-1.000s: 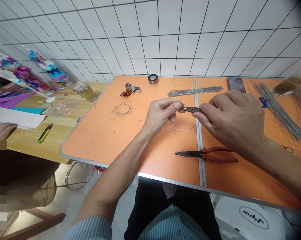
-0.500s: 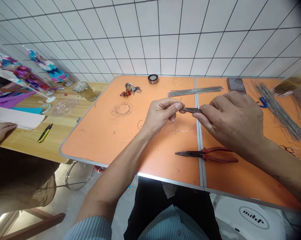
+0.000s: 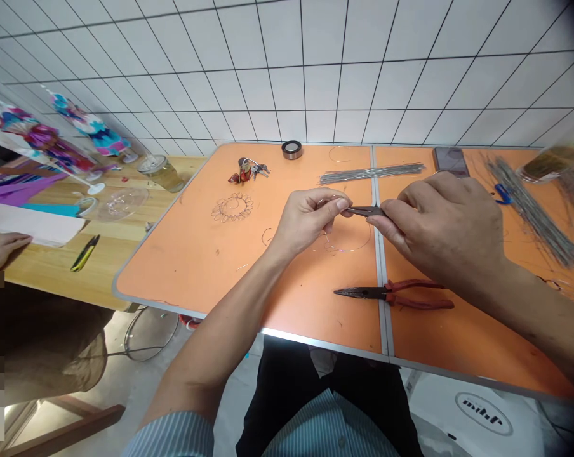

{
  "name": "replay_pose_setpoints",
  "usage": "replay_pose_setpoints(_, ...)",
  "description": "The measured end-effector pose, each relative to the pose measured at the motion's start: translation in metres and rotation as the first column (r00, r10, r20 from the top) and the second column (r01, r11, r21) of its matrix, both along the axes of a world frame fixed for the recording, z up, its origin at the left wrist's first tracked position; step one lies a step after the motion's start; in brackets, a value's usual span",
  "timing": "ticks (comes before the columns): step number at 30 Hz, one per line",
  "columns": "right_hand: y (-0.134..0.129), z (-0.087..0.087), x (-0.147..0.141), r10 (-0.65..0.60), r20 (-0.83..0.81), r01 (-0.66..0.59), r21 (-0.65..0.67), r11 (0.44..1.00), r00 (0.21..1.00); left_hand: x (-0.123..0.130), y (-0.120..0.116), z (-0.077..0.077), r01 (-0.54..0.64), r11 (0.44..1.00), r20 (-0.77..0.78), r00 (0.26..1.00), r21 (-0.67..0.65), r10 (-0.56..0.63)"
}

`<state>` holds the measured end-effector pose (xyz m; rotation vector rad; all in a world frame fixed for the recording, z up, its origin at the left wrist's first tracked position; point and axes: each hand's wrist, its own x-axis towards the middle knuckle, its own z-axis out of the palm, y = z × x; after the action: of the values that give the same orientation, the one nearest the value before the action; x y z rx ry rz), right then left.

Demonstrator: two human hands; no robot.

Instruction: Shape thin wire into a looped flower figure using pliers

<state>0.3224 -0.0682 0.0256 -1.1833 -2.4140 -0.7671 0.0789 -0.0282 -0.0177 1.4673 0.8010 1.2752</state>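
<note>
My left hand (image 3: 310,216) is closed in a pinch on a thin wire, and its fingertips meet the tip of the pliers. Loops of thin wire (image 3: 348,250) show below these fingers. My right hand (image 3: 446,222) is wrapped round narrow-nosed pliers (image 3: 362,211); the jaws point left, and the handles are mostly hidden in the palm. Needle-nose pliers with red handles (image 3: 387,294) lie on the orange table (image 3: 306,311) below my hands. To the left lies a wire ring with small loops round its edge (image 3: 232,207).
Behind my hands are a bundle of straight wires (image 3: 373,173), a roll of tape (image 3: 292,150), keys (image 3: 249,170) and a phone (image 3: 451,162). More wires (image 3: 537,212) lie right. On the wooden table at left are a utility knife (image 3: 85,253), a cup (image 3: 160,172) and another person's hand (image 3: 4,249).
Both hands stay nearly in place with the pliers at the left fingertips. The wire loops below them have shifted slightly.
</note>
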Motion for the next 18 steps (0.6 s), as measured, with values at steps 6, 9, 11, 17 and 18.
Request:
replay_pose_setpoints(6, 0.0009, -0.0031, 0.0013, 0.014, -0.032, -0.015, -0.014, 1.000, 0.999, 0.0002, 0.0006, -0.0013, -0.003, 1.000, -0.017, 1.000, -0.001, 0.003)
replay_pose_setpoints(9, 0.0009, -0.0035, 0.0019, 0.012, -0.017, -0.012, -0.002, 1.000, 1.000, 0.0002, 0.0005, -0.0008, 0.002, 1.000, -0.019, 1.000, -0.009, -0.002)
replay_pose_setpoints(11, 0.0010, -0.0038, 0.0020, 0.014, -0.032, -0.014, -0.005, 1.000, 0.999, 0.0002, 0.0005, -0.0004, 0.005, 1.000, -0.019, 1.000, -0.012, -0.006)
replay_pose_setpoints(17, 0.0015, -0.0028, 0.0011, 0.005, -0.117, -0.017, -0.106, 0.994, 0.993, 0.0010, 0.0008, -0.0015, 0.006, 1.000, -0.023, 1.000, -0.022, -0.007)
replay_pose_setpoints(18, 0.0017, -0.0031, 0.0016, 0.001, -0.116, -0.014, -0.108, 0.994, 0.993, 0.0013, 0.0009, -0.0019, 0.004, 1.000, -0.025, 1.000, -0.022, -0.005)
